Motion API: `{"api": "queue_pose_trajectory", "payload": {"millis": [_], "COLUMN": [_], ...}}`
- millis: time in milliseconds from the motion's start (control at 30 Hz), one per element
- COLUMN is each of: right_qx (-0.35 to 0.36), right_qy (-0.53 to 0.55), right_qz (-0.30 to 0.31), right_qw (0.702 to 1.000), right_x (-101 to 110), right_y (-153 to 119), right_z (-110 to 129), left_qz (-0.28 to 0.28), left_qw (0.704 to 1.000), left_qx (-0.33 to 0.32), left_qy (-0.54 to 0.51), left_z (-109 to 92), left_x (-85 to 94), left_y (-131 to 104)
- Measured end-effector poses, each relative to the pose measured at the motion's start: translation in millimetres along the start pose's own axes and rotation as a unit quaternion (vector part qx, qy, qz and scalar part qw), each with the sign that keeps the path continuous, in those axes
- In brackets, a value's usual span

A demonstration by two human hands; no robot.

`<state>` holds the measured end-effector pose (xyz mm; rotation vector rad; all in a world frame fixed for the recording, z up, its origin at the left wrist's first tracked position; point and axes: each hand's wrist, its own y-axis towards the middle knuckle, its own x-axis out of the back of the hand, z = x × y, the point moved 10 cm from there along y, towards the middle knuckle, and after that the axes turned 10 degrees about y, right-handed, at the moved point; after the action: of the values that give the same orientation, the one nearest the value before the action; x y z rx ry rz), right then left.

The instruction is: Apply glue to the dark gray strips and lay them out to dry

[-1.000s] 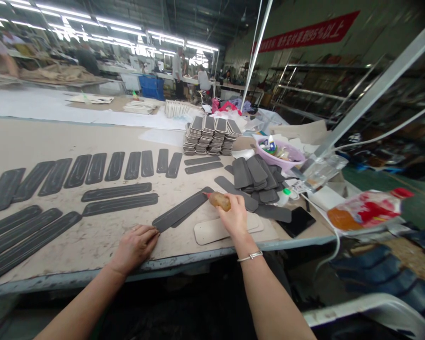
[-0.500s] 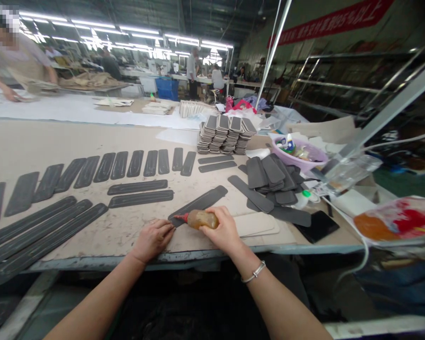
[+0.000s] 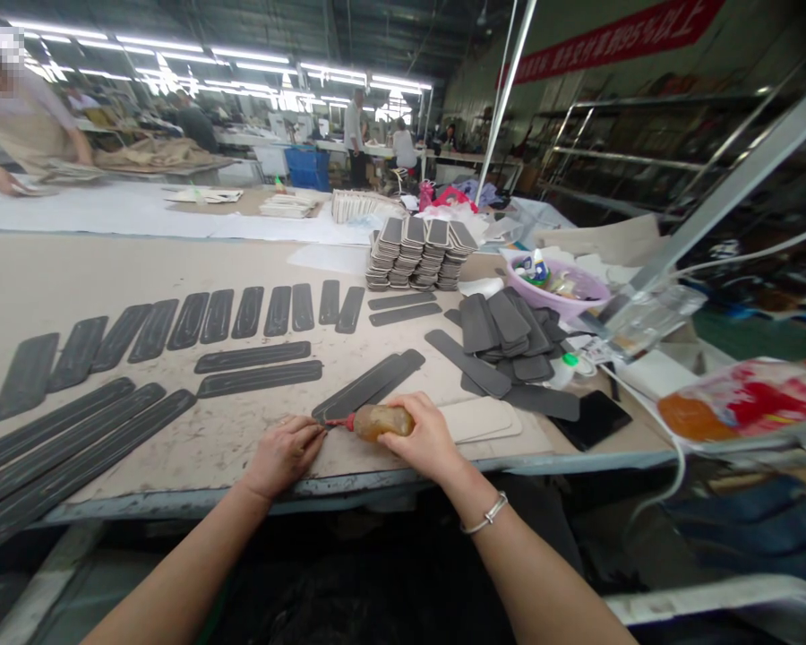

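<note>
My right hand [image 3: 424,434] is wrapped around a squeeze bottle [image 3: 376,423] of amber liquid, held almost level with its red nozzle pointing left. The nozzle tip is at the near end of two dark grey strips [image 3: 369,383] that lie slantwise and overlap on the table. My left hand [image 3: 286,455] is closed, its fingertips pressed together at that same near end. Left of it, several dark strips [image 3: 259,378] and shorter pieces [image 3: 189,320] bear shiny lines around their edges. Pale strips [image 3: 482,419] lie just right of the bottle.
Beyond the hands stand stacked pads [image 3: 416,255]. On the right are a heap of dark pieces [image 3: 510,331], a purple basin [image 3: 557,291], a black tablet-like slab [image 3: 595,421] and a slanting metal post [image 3: 685,206]. A co-worker [image 3: 23,116] stands far left.
Two overlapping dark strips now show fanned apart where one showed before. The nozzle tip has shifted slightly at their near end. The whole view has moved a little, and both hands keep their hold.
</note>
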<state>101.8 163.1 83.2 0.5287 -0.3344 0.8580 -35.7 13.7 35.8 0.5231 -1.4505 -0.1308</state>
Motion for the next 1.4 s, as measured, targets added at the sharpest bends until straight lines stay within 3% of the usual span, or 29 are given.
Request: {"api": "queue_pose_trajectory", "payload": {"millis": [367, 633, 767, 900, 967, 1033, 1267, 1400], "right_qx": [-0.026, -0.051, -0.005, 0.027, 0.031, 0.022, -0.055, -0.066], "right_qy": [-0.072, -0.135, -0.069, 0.003, 0.011, -0.001, -0.103, -0.121], "right_qz": [-0.123, -0.216, -0.191, -0.102, -0.062, -0.063, -0.197, -0.239], "right_qw": [0.989, 0.966, 0.979, 0.994, 0.998, 0.998, 0.973, 0.961], "right_x": [57.7, 83.2, 72.2, 40.7, 27.7, 27.2, 76.5, 97.2], "right_y": [9.7, 20.0, 18.8, 13.3, 11.9, 13.2, 22.4, 17.1], "right_z": [-35.1, -56.7, -45.1, -26.0, -20.9, -23.8, -60.6, -64.6], "left_qz": [-0.009, -0.009, -0.01, -0.011, -0.011, -0.007, 0.011, 0.068], "left_qw": [1.0, 1.0, 1.0, 1.0, 1.0, 1.0, 0.999, 0.997], "left_qx": [-0.008, -0.008, -0.005, 0.001, 0.004, 0.007, 0.024, 0.032], "left_qy": [-0.006, -0.003, -0.011, -0.019, -0.025, -0.028, -0.029, -0.031], "left_z": [0.8, 1.5, 1.9, 2.0, 2.5, 3.3, 9.5, 10.6], "left_x": [0.1, -1.6, 0.6, 2.4, 2.2, 0.6, -4.1, -11.8], "left_y": [2.3, 2.1, 2.5, 3.7, 3.8, 3.4, 3.4, 8.6]}}
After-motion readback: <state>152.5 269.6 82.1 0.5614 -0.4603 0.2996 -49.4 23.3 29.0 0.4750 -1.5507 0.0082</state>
